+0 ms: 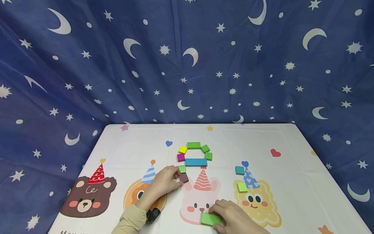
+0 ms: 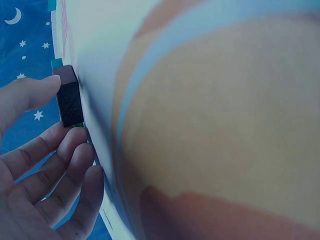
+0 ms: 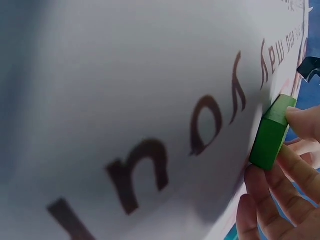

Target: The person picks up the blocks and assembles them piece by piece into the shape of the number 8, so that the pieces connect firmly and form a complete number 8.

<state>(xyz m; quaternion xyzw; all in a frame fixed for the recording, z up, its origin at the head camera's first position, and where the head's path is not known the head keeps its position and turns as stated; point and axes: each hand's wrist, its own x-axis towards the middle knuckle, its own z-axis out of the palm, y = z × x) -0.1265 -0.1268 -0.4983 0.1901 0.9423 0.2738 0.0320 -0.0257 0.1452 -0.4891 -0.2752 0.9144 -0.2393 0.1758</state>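
My left hand (image 1: 165, 182) pinches a small brown block (image 1: 183, 178) between thumb and fingers, at the lower end of a block figure. In the left wrist view the brown block (image 2: 70, 100) has the thumb on one side and the fingertips at the other. Just above it lies a light green block (image 1: 182, 169). Nearer the front edge, my right hand (image 1: 233, 216) grips a longer green block (image 1: 210, 219) lying over the printed rabbit. The right wrist view shows that green block (image 3: 272, 132) between thumb and fingers.
A ring includes a long green block (image 1: 193, 145), yellow block (image 1: 182, 149), magenta block (image 1: 180, 157), long blue block (image 1: 196, 162) and two small green ones. A teal block (image 1: 240, 170) and a lime block (image 1: 242, 187) lie apart at right. Behind the table (image 1: 140, 143) hangs a starry blue curtain (image 1: 163, 81).
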